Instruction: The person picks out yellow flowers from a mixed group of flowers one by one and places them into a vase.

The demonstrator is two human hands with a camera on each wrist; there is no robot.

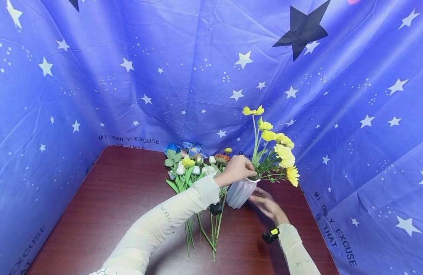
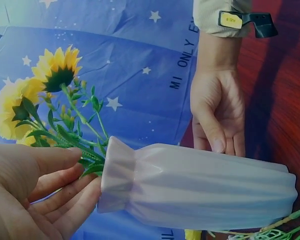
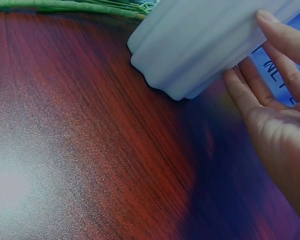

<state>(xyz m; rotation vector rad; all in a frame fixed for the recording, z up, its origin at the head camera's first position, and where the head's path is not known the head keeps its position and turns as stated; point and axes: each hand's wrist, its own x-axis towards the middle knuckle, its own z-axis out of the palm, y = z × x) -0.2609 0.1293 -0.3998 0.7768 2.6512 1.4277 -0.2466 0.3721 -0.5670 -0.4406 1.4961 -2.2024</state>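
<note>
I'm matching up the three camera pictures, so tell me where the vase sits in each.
Head: the vase is right of centre, below the middle, tilted.
Left wrist: the vase runs sideways across the lower right, mouth to the left.
Right wrist: the vase is at the top, right of centre, mouth out of frame.
Shared landmark: the right hand, beside the vase in every view.

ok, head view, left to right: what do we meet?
Loose flowers → pale vase → right hand → rightmost yellow bloom
</note>
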